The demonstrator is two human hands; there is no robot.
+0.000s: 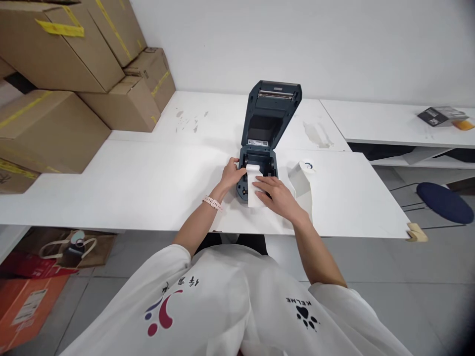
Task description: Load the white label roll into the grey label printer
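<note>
A dark blue-grey label printer [275,106] stands on the white table with its lid raised. A small white paper roll sits inside it, and its strip [254,199] runs out over the front. My left hand [232,175] grips the printer's left side, its thumb reaching over the wall to the paper's edge. Across the strip lie the stretched, slightly spread fingers of my right hand [276,196], which hides part of the printer's right front. Beside the printer on the right is another white label roll [302,173], a loose length trailing toward the table's front edge.
Cardboard boxes [48,123] with yellow tape are stacked at the left end of the white table [178,183]. A small black-and-grey box [438,116] lies on the right-hand table. A blue stool [445,201] stands at the right, and bags [70,249] are below left.
</note>
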